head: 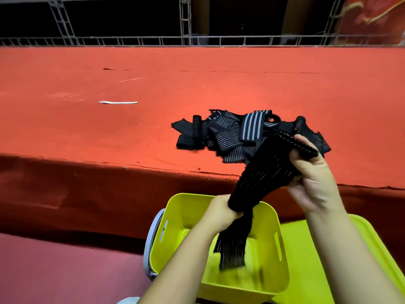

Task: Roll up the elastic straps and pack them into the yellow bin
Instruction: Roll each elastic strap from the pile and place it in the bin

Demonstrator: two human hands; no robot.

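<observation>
Head view: left hand (221,212) and right hand (311,172) grip one unrolled elastic strap (263,172) above the yellow bin (175,218); judged step: start of rolling, working from one end.

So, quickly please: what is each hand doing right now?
Left hand: closed around the lower part of the black strap, above the yellow bin.
Right hand: closed, holding the strap's upper end.
</observation>
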